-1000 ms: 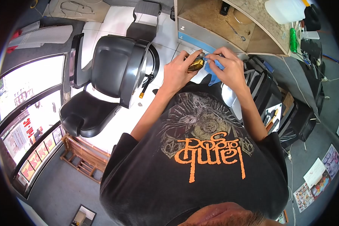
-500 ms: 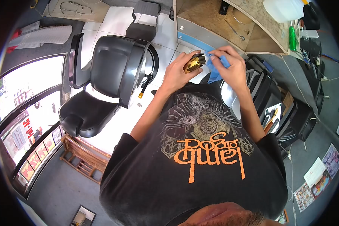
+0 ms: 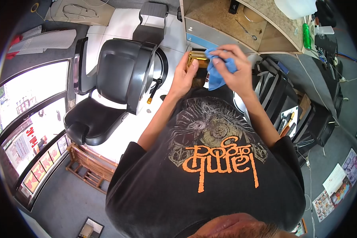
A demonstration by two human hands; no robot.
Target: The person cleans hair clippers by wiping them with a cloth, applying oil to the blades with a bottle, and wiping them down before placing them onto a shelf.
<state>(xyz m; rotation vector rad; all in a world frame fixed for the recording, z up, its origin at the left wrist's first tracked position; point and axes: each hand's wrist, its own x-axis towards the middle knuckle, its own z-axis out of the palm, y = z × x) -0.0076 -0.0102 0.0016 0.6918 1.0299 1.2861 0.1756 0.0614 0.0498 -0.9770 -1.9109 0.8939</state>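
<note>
My left hand [image 3: 183, 77] is wrapped round a shiny gold and black hair clipper [image 3: 199, 59], thumb across its near side. The clipper is partly hidden by the fingers and the cloth. In my right hand [image 3: 238, 70] is a bunched blue cloth [image 3: 217, 75], pinched between thumb and fingers, its lower end hanging loose. The cloth touches the clipper's right end. Both hands are held up in front of my chest, above the black shirt [image 3: 226, 190].
A black barber chair [image 3: 117, 71] stands to the left. Ahead on the right is a wooden counter [image 3: 210, 16] with scissors [image 3: 248, 31] and a green-handled tool [image 3: 306, 36]. A rack with combs and tools [image 3: 287, 123] is beside my right arm. A bamboo bench [image 3: 89, 164] sits lower left.
The clipper has turned in my left hand, now showing a long gold side. My right hand has moved left, bringing the blue cloth against it.
</note>
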